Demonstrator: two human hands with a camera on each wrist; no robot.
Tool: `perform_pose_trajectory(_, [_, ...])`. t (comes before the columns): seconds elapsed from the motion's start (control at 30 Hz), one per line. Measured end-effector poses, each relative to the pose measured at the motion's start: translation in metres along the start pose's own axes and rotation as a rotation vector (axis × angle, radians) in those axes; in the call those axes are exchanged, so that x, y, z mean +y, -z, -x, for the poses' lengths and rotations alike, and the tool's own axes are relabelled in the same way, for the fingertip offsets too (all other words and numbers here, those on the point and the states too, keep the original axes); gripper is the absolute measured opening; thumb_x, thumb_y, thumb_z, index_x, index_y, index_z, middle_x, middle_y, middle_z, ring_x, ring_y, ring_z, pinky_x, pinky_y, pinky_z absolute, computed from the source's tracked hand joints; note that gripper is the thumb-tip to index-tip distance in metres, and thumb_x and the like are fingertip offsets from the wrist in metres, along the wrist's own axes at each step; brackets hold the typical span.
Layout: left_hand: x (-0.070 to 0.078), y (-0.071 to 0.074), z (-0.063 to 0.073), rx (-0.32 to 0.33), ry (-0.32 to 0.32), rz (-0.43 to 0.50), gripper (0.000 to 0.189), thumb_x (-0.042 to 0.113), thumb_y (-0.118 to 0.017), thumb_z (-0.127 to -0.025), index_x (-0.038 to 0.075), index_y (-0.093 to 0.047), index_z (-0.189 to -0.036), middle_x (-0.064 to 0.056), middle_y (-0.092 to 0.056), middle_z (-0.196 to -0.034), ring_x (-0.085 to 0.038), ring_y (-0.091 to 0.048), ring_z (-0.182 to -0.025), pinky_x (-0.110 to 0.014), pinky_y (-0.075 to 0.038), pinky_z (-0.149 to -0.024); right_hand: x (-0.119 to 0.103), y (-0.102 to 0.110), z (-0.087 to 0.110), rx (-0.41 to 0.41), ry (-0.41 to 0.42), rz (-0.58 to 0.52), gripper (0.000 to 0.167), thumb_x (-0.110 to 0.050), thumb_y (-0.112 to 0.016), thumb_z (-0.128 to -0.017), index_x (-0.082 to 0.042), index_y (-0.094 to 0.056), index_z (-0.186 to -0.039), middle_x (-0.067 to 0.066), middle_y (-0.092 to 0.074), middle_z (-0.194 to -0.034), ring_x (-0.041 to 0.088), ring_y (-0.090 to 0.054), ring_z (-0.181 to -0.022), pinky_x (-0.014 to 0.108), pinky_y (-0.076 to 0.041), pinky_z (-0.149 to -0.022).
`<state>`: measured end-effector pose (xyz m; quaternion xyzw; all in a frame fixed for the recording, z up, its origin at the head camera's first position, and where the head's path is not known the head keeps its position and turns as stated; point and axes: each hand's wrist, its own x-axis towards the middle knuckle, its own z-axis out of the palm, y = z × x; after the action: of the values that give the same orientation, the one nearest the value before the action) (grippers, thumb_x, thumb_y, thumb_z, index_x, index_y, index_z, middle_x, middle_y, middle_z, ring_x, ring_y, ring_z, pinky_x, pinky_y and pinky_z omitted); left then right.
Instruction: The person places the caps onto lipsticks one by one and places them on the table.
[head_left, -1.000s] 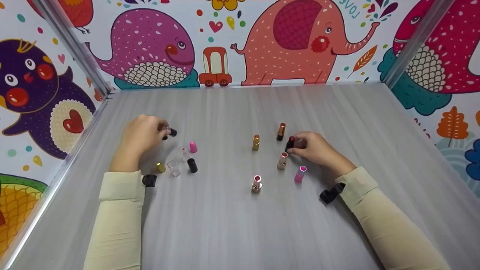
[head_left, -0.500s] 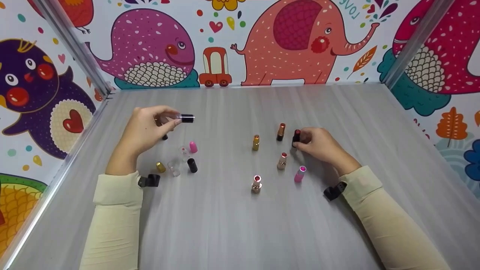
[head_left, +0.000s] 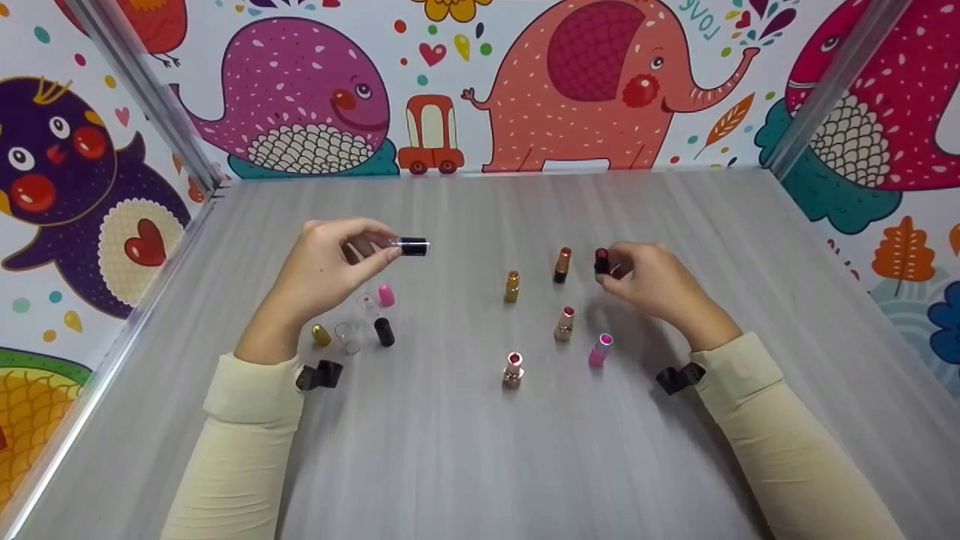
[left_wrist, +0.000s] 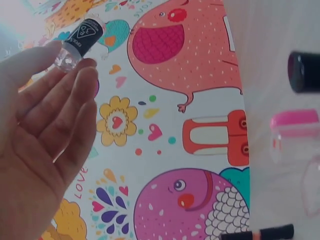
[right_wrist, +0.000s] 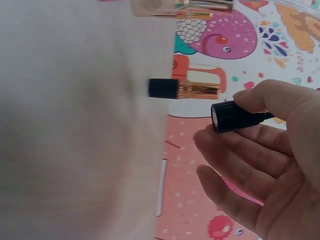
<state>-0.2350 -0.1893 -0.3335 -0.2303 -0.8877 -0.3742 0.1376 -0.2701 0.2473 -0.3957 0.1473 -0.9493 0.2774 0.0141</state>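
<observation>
My left hand (head_left: 330, 262) pinches a lipstick cap (head_left: 414, 246) between thumb and fingertips, raised over the table. In the left wrist view the cap shows a black band with white lettering and a clear end. My right hand (head_left: 649, 277) grips a black lipstick (head_left: 601, 262) by its tube, its red tip showing in the head view. In the right wrist view the tube's round base faces the table, and a black and gold lipstick (right_wrist: 182, 89) stands beside it. A gold lipstick (head_left: 512, 287) stands between the two hands.
Nearer the front stand a rose-gold lipstick (head_left: 565, 324), a pink lipstick (head_left: 601, 350) and a pale gold lipstick (head_left: 513, 370). Below my left hand are a pink cap (head_left: 386, 295), a black cap (head_left: 384, 331), a clear cap (head_left: 347, 337) and a gold cap (head_left: 321, 335). Printed panels enclose the table.
My left hand has lifted the cap off the table and carried it to the right. My right hand has raised the black lipstick and moved slightly right and back, tilting its red tip toward the head camera.
</observation>
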Motion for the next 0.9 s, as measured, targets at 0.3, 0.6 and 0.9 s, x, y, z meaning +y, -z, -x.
perform_pose_trajectory(0.3, [0.016,-0.01,0.0,0.006,-0.082,0.01,0.017,0.018,-0.083,-0.095,0.007,-0.081,-0.108,-0.001,-0.079,-0.091,-0.013,-0.068,-0.074,-0.022,-0.055,-0.067,-0.022,0.009,0.01,0.094,0.127,-0.011,0.012,-0.006,-0.078,-0.091,-0.003,-0.075,-0.102,0.01,-0.078,-0.092,0.022,-0.074,-0.085,0.043,-0.061,-0.075])
perform_pose_trajectory(0.6, [0.023,-0.019,0.0,-0.04,-0.105,0.037,0.014,0.018,-0.082,-0.097,0.008,-0.081,-0.107,0.001,-0.079,-0.087,-0.014,-0.066,-0.066,-0.025,-0.055,-0.062,-0.048,0.013,0.024,0.157,0.279,-0.028,0.015,-0.006,-0.083,-0.09,-0.005,-0.078,-0.104,0.006,-0.078,-0.096,0.017,-0.073,-0.082,0.042,-0.064,-0.075])
perform_pose_trajectory(0.9, [0.03,-0.031,0.003,-0.086,-0.147,0.053,0.011,0.018,-0.078,-0.099,0.01,-0.081,-0.107,0.004,-0.078,-0.089,-0.009,-0.065,-0.07,-0.028,-0.056,-0.063,-0.069,0.011,0.036,0.197,0.388,0.033,0.025,-0.008,-0.089,-0.087,-0.007,-0.081,-0.11,0.003,-0.076,-0.098,0.015,-0.069,-0.081,0.037,-0.064,-0.075])
